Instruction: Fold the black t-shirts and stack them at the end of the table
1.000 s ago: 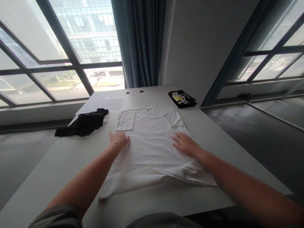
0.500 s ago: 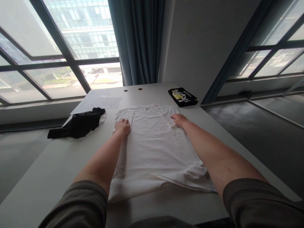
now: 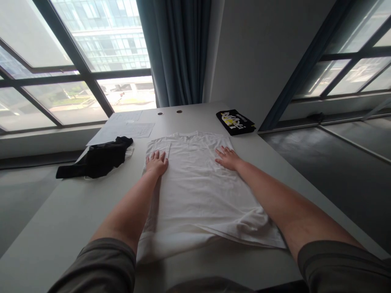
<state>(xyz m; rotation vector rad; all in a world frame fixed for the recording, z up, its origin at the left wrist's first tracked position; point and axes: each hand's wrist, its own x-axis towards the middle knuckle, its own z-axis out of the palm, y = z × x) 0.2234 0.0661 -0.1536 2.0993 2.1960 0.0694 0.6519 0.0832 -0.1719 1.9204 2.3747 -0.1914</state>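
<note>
A white T-shirt (image 3: 192, 191) lies spread on the table, its collar at the far end and its hem toward me. Both sleeves are folded inward over the body. My left hand (image 3: 157, 162) rests flat on the folded left sleeve, fingers spread. On the right sleeve area my right hand (image 3: 227, 158) lies flat too, with its fingers apart. Neither hand grips the cloth. Wrinkles bunch up near the lower right corner, where the hem's layers sit apart.
A crumpled black garment (image 3: 99, 158) lies to the left on the white table (image 3: 61, 221). Printed papers (image 3: 122, 128) are behind it. At the far right edge sits a folded black item with white and yellow lettering (image 3: 235, 122). Two round holes pierce the tabletop's far end.
My right hand has gone from pinching the right sleeve to lying flat with spread fingers. My left hand's fingers have spread wider on the left sleeve. The view has shifted slightly.
</note>
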